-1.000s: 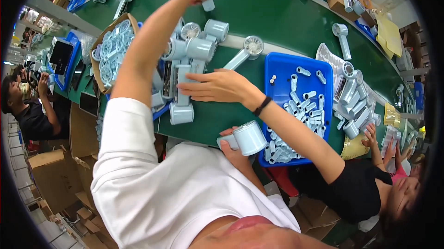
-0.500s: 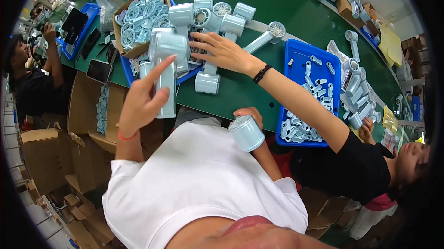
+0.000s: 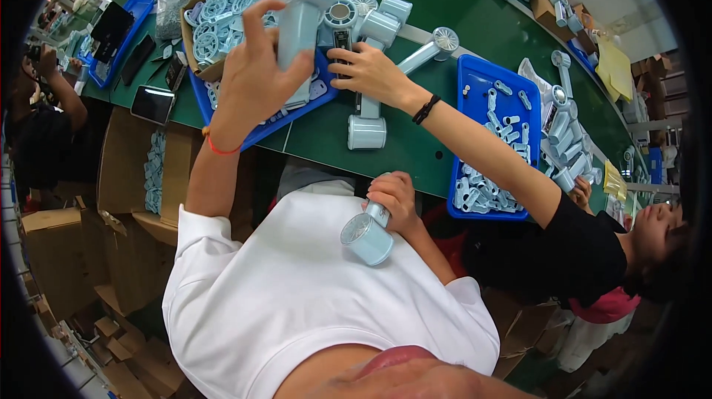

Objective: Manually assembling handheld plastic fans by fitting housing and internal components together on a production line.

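Observation:
My left hand [image 3: 259, 73] is closed around the handle of a light-blue handheld fan [image 3: 298, 32], whose round head points up and away above the table. In front of my white shirt, my right hand [image 3: 393, 202] grips a second handheld fan [image 3: 368, 239] by its handle, its head tilted down to the left. Another person's hand [image 3: 374, 76], with a black bracelet, reaches in from the right and touches the handheld fans [image 3: 380, 28] grouped on the green table. One more fan [image 3: 367, 132] lies at the near side of that group.
A cardboard box [image 3: 194, 54] of light-blue rings sits on a blue tray [image 3: 256, 134] at the left. To the right, another blue tray [image 3: 463, 87] holds small light-blue parts. An open carton [image 3: 122, 162] stands below the table edge. A phone [image 3: 154, 104] lies nearby.
My left hand has moved away from me and right, with a fan now raised in it. The fan in my right hand has swung lower and left, showing its handle. The table fans have shifted.

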Motion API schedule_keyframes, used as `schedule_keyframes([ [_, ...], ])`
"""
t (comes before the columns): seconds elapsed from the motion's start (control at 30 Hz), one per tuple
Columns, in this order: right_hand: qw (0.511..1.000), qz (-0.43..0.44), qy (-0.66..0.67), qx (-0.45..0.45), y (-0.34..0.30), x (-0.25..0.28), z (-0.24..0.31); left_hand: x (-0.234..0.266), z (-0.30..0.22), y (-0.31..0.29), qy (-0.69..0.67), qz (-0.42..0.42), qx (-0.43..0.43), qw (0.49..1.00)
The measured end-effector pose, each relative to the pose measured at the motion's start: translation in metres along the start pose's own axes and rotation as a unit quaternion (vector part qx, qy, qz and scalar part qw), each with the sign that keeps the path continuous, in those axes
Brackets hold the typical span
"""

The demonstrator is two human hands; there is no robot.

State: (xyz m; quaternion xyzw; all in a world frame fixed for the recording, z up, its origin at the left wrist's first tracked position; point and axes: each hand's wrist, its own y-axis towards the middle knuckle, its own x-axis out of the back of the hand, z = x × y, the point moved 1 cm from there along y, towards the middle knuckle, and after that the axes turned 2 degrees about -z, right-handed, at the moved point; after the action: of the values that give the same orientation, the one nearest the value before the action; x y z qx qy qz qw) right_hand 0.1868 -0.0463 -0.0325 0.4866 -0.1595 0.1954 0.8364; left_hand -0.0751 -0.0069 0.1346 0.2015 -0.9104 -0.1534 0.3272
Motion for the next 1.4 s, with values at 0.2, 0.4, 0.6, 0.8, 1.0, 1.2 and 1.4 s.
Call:
schedule_keyframes([
  [0.2,0.999,0.008,0.004,-0.034,-0.004,-0.004,0.007,-0.011,-0.006,0.07,0.222,-0.074,-0.142,0.962],
  [0.4,0.998,-0.021,-0.014,-0.054,-0.003,-0.002,0.009,-0.039,-0.01,0.099,0.092,-0.091,-0.262,0.956],
  [0.6,0.999,-0.01,0.014,-0.046,0.003,-0.005,0.003,-0.126,0.017,0.067,0.293,0.17,-0.073,0.938],
  [0.8,0.998,-0.006,0.012,-0.058,0.005,-0.005,0.001,-0.192,0.021,0.065,0.265,0.175,-0.158,0.935],
  [1.0,0.996,-0.004,0.04,-0.074,0.009,0.001,-0.002,-0.167,0.018,0.089,0.303,0.252,-0.209,0.895],
  [1.2,0.988,-0.045,0.083,-0.125,0.008,0.012,-0.02,-0.101,0.04,0.21,0.428,0.157,-0.168,0.874],
  [1.4,0.967,-0.062,0.121,-0.217,-0.007,0.005,-0.028,-0.063,0.249,0.286,0.434,0.225,0.077,0.869],
])
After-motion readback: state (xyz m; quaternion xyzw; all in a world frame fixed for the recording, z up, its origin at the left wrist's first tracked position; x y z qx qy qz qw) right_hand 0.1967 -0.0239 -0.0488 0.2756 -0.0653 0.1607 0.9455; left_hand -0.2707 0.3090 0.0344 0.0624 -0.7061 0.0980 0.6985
